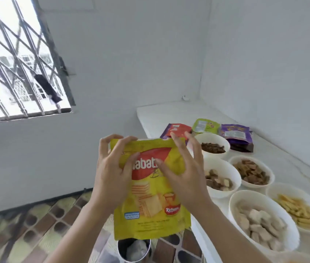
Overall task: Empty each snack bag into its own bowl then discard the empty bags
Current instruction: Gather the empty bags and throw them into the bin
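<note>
Left hand (112, 173) and right hand (186, 175) gripped the yellow wafer bag (150, 219) — bin (121, 249) below them, filled bowls (231, 207) just right.

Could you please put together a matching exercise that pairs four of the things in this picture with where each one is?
Things
1. yellow snack bag
2. metal bin
3. green bag
4. bowl of yellow sticks

Places
A. on the floor, below the held bag
B. on the table, at the right edge of the view
C. gripped by the left hand and the right hand
D. lying towards the table's far end

Pairs: 1-C, 2-A, 3-D, 4-B
</note>
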